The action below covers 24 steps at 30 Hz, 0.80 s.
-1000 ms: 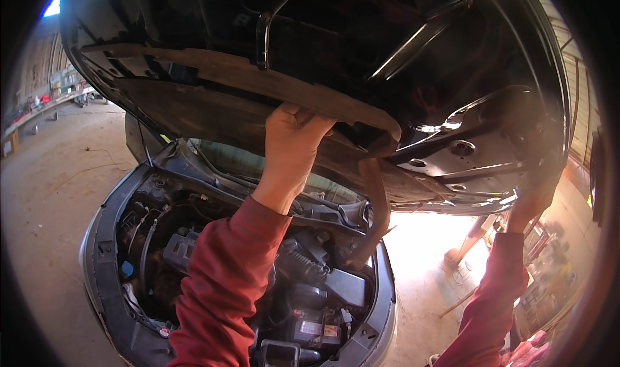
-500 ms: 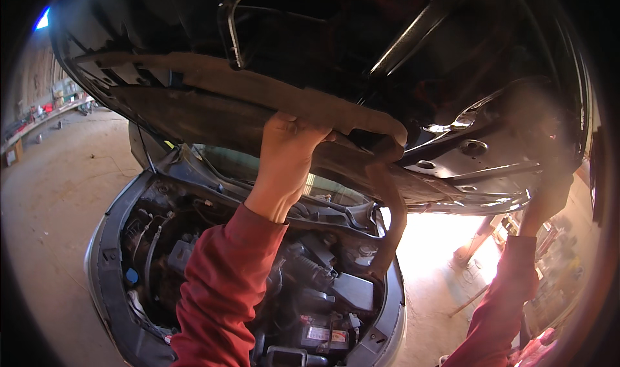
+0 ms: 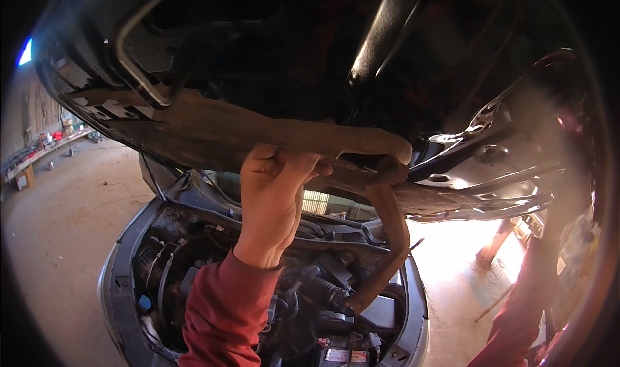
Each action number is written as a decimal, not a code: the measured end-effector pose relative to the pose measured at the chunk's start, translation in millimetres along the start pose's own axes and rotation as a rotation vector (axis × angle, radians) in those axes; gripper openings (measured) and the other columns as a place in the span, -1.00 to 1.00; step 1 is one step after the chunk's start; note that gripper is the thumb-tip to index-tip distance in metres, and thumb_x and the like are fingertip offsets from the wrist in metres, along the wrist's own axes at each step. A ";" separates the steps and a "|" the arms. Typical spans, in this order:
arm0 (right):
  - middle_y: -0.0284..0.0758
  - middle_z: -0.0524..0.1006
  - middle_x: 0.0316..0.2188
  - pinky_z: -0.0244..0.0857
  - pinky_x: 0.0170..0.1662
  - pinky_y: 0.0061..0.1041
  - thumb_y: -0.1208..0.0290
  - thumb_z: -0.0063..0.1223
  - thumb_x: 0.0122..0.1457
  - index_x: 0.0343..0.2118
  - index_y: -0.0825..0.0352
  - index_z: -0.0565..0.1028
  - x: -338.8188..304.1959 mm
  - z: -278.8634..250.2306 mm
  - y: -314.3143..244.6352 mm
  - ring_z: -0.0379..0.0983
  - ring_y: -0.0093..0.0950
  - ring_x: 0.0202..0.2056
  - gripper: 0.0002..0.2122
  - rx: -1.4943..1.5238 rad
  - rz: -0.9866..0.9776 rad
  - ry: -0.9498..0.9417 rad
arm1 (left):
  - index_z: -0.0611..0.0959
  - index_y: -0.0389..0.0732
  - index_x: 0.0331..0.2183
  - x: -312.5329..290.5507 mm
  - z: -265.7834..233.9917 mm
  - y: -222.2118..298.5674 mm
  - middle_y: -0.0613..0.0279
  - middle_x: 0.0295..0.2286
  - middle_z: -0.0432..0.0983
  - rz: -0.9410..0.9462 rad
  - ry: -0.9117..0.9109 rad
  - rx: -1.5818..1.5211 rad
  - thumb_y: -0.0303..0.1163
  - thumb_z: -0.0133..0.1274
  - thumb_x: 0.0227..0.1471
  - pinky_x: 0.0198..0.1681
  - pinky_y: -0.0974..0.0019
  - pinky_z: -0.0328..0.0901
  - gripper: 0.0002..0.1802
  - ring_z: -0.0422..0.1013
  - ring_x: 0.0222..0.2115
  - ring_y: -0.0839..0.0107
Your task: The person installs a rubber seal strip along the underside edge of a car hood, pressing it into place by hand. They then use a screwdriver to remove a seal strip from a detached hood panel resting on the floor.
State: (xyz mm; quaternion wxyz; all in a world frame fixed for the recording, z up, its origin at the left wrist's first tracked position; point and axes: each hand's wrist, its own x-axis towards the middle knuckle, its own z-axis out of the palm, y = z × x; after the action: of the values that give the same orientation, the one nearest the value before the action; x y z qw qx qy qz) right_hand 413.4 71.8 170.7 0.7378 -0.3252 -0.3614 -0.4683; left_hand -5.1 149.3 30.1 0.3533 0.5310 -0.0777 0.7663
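Observation:
Overhead is the raised black hood (image 3: 258, 63) of a car, seen from below. A brown, dusty hood insulation pad (image 3: 226, 116) hangs partly loose from its underside. My left hand (image 3: 271, 199) reaches up with its fingers closed round the pad's lower edge. Right of that hand, a narrow strip of the pad (image 3: 392, 231) droops toward the engine bay. My right hand (image 3: 560, 189) is lifted at the far right, near the hood's side edge; it is pale and blurred, so its fingers cannot be made out.
Below lies the open engine bay (image 3: 316, 270) with a battery (image 3: 345, 354), a black box (image 3: 378, 312) and a blue cap (image 3: 144, 302). A thin prop rod (image 3: 152, 173) stands at the left. Further left, a low bench (image 3: 48, 150) with tools runs along the wall.
My left hand has shifted slightly down and left with the pad's edge. The drooping strip hangs lower over the engine bay. The view has tilted, and my right hand appears further right.

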 end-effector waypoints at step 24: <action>0.05 0.54 -0.21 0.36 -0.13 -0.26 0.18 -0.38 0.42 -0.15 0.59 0.50 -9.2 6.2 -22.0 0.46 -0.20 -0.24 -0.51 0.156 -0.013 0.014 | 0.57 -0.28 -0.13 -1.1 -2.1 -18.5 0.17 -0.33 0.61 0.334 0.038 0.607 -0.44 0.12 0.18 -0.32 0.37 0.45 -0.78 0.57 -0.40 0.40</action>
State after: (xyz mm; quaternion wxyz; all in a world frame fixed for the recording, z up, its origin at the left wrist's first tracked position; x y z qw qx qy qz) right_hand 388.8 73.4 169.4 0.7605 -0.2611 -0.3937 -0.4455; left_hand 5.1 163.4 23.5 0.0503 0.5775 0.0745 0.8115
